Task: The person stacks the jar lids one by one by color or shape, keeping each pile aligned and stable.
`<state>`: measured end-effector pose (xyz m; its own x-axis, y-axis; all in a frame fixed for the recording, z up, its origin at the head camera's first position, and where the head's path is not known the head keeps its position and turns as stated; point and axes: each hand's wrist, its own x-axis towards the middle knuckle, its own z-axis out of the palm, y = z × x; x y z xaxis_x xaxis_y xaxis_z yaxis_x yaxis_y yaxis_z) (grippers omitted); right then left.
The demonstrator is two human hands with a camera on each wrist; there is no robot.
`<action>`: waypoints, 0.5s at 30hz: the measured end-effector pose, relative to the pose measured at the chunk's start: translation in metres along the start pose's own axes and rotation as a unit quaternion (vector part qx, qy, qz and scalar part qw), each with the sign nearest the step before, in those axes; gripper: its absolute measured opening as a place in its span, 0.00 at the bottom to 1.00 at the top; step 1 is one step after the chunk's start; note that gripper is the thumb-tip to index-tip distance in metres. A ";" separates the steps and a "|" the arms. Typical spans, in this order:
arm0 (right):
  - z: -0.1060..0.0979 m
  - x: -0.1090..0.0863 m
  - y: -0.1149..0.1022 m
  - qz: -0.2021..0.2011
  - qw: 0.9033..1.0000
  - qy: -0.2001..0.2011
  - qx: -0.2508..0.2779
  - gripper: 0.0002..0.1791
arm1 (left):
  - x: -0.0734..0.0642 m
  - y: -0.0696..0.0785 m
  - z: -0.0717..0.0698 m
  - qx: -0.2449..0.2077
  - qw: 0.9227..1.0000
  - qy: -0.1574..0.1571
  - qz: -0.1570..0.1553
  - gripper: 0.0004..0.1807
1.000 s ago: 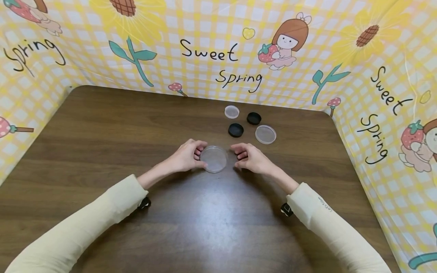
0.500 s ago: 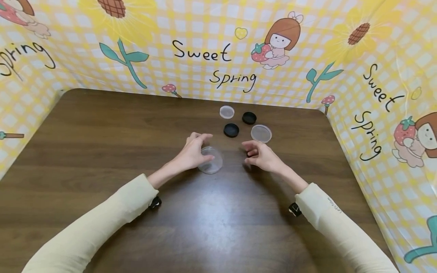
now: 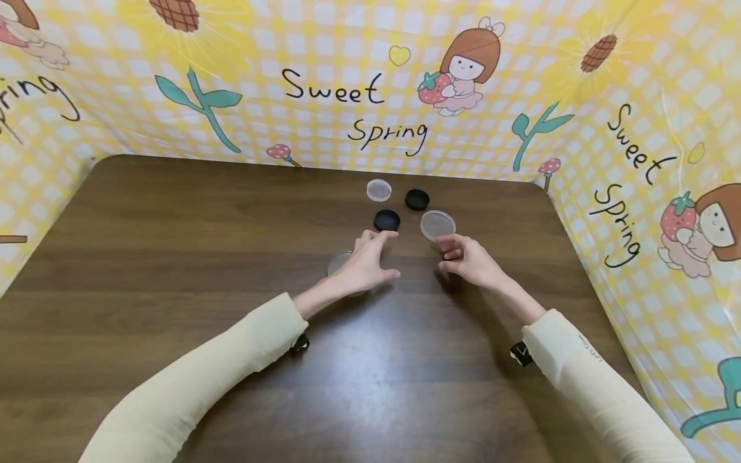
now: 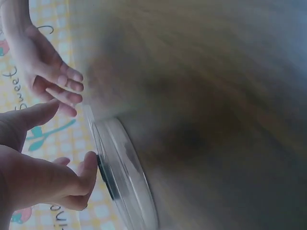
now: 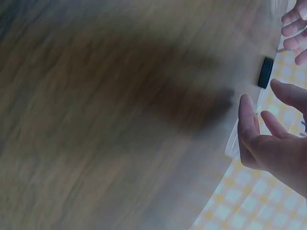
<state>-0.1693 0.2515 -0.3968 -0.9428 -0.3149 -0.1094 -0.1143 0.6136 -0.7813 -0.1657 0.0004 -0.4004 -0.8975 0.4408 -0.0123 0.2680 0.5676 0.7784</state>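
Since a second ago my left hand (image 3: 365, 263) has let go of the clear round dish (image 3: 338, 265) and swung right, and my right hand (image 3: 473, 262) has drifted right. Head view: the dish lies partly hidden behind my left hand, thumb and fingers spread. Left wrist: the dish shows close beside my fingertips. Right wrist: my right thumb and fingers stand apart, loosely bent, near a black round cap (image 5: 265, 73).

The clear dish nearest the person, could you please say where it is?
In the head view, the dish lies left of centre, partly hidden by the left hand.
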 end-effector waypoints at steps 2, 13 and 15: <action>-0.005 0.000 0.003 0.003 1.000 0.007 -0.003 0.28 | 0.006 0.003 0.005 -0.005 1.000 -0.001 0.008 0.44; -0.022 0.007 0.017 0.028 0.999 0.035 -0.005 0.26 | 0.038 0.018 0.023 -0.010 1.000 -0.002 0.005 0.50; -0.028 0.010 0.018 0.031 0.999 0.040 -0.002 0.27 | 0.046 0.021 0.026 -0.017 1.000 -0.001 0.010 0.50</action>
<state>-0.1896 0.2792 -0.3949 -0.9702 -0.2167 -0.1081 -0.0556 0.6339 -0.7714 -0.1927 0.0509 -0.4010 -0.8920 0.4521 0.0022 0.2735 0.5357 0.7989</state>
